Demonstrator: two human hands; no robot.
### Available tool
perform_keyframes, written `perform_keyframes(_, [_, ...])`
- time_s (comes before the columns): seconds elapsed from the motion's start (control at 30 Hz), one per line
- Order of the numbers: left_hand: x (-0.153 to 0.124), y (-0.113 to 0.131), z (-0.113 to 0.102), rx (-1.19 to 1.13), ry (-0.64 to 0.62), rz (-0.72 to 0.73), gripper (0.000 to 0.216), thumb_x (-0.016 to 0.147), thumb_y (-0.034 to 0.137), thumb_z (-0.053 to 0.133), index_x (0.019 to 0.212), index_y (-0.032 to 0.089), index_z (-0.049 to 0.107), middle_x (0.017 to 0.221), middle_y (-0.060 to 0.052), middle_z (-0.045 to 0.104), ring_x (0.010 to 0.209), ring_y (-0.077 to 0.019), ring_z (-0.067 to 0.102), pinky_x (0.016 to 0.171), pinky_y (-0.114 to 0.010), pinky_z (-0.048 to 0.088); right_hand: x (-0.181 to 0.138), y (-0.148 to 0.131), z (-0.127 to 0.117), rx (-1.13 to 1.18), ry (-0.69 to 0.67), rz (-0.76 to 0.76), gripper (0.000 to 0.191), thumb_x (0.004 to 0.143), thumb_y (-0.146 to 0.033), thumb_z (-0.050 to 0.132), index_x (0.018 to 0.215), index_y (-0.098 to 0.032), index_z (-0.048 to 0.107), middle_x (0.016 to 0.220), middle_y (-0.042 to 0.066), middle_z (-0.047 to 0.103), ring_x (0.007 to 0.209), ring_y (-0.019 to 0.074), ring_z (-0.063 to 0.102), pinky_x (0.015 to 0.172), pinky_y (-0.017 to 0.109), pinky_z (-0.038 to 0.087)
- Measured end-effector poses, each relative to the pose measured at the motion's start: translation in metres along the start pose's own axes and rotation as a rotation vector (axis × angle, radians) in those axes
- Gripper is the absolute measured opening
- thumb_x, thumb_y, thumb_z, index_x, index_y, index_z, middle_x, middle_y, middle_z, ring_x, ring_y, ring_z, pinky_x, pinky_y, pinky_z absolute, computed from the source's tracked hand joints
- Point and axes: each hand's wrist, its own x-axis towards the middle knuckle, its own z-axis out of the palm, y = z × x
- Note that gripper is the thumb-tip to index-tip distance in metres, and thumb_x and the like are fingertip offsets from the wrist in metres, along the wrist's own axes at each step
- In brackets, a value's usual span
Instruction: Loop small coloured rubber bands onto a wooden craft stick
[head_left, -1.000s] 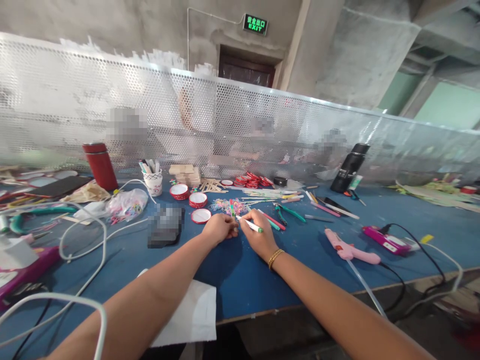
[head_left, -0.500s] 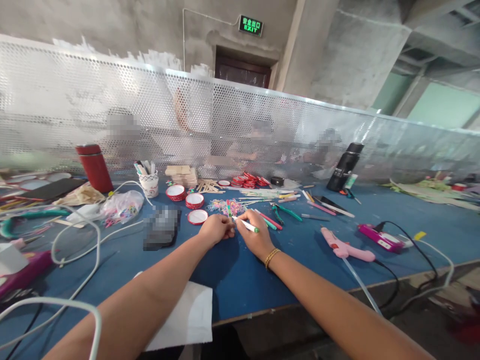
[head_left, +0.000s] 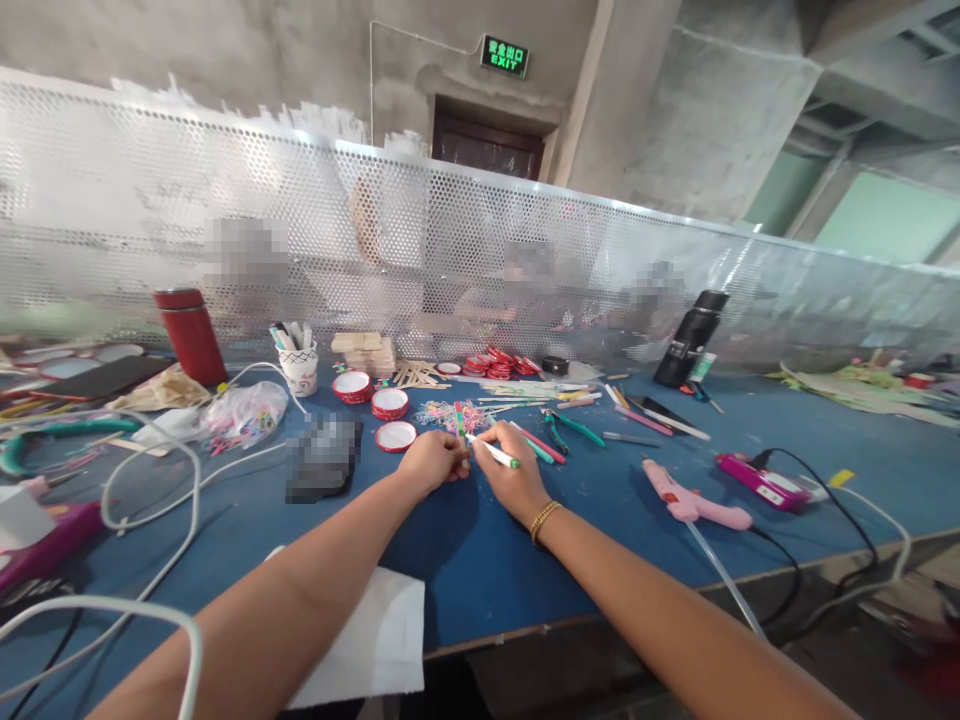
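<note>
My left hand (head_left: 436, 461) is closed, pinching the lower end of a small wooden craft stick (head_left: 460, 418) coloured in red and green bands. In my right hand (head_left: 517, 472) is a white marker pen (head_left: 496, 451) with a green end, its tip at the stick. Just behind the hands lies a tangle of coloured rubber bands (head_left: 433, 413). Red-rimmed round pieces with white faces (head_left: 395, 436) sit to the left of the stick. Red and teal markers (head_left: 541, 443) lie right beside my right hand, and green-handled pliers (head_left: 577, 428) are further right.
A pink glue gun (head_left: 694, 500) and a purple power strip (head_left: 763, 482) with cords lie at right. A black bottle (head_left: 690, 338) and a red bottle (head_left: 191, 337) stand near the perforated screen (head_left: 480, 230). White cables (head_left: 196, 470) loop across the left side, near a dark phone (head_left: 326, 458).
Both hands keep almost the same place and grip. The marker tip and stick show only a very slight shift, and the whole view has moved a little.
</note>
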Motion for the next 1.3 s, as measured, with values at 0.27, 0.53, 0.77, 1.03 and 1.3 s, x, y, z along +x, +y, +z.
perform_keyframes(0.27, [0.0012, -0.0013, 0.0007, 0.008, 0.009, 0.009, 0.027, 0.073, 0.035, 0.071, 0.061, 0.012, 0.063, 0.054, -0.003, 0.064, 0.047, -0.0091, 0.056, 0.050, -0.020, 0.045, -0.0006, -0.0011, -0.0007, 0.033, -0.033, -0.027, 0.011, 0.087, -0.026, 0.056, 0.077, -0.022, 0.058, 0.076, 0.001, 0.061, 0.075, 0.0180, 0.055, 0.070, 0.030, 0.041])
perform_keyframes(0.53, [0.0029, -0.0047, -0.0005, 0.055, 0.019, 0.029, 0.021, 0.076, 0.029, 0.066, 0.063, 0.013, 0.064, 0.055, -0.003, 0.065, 0.046, -0.0093, 0.056, 0.048, -0.020, 0.044, -0.0007, 0.0001, 0.0009, -0.002, -0.041, -0.037, 0.011, 0.088, -0.026, 0.056, 0.078, -0.022, 0.058, 0.077, 0.001, 0.062, 0.076, 0.0183, 0.055, 0.071, 0.030, 0.041])
perform_keyframes(0.77, [-0.0010, -0.0032, 0.0011, 0.006, -0.005, 0.003, 0.021, 0.077, 0.027, 0.064, 0.061, 0.013, 0.063, 0.056, -0.002, 0.064, 0.047, -0.0084, 0.056, 0.048, -0.018, 0.044, -0.0025, 0.0059, 0.0017, -0.013, 0.003, 0.029, 0.012, 0.087, -0.028, 0.056, 0.077, -0.022, 0.057, 0.074, 0.002, 0.062, 0.073, 0.0188, 0.055, 0.068, 0.030, 0.040])
perform_keyframes(1.03, [0.0011, -0.0040, -0.0001, 0.028, -0.003, 0.029, 0.019, 0.078, 0.025, 0.061, 0.062, 0.014, 0.062, 0.056, -0.002, 0.064, 0.048, -0.0087, 0.057, 0.050, -0.018, 0.045, -0.0019, 0.0024, 0.0013, -0.002, -0.026, -0.022, 0.013, 0.087, -0.029, 0.056, 0.077, -0.021, 0.057, 0.077, 0.002, 0.061, 0.076, 0.0187, 0.055, 0.071, 0.031, 0.041])
perform_keyframes(1.3, [0.0014, -0.0034, 0.0006, 0.040, 0.009, 0.014, 0.020, 0.078, 0.026, 0.061, 0.062, 0.014, 0.063, 0.054, -0.002, 0.063, 0.047, -0.0092, 0.056, 0.050, -0.020, 0.045, -0.0010, 0.0007, 0.0008, 0.008, -0.033, -0.044, 0.012, 0.087, -0.028, 0.056, 0.076, -0.022, 0.057, 0.076, 0.002, 0.062, 0.076, 0.0186, 0.056, 0.071, 0.031, 0.041])
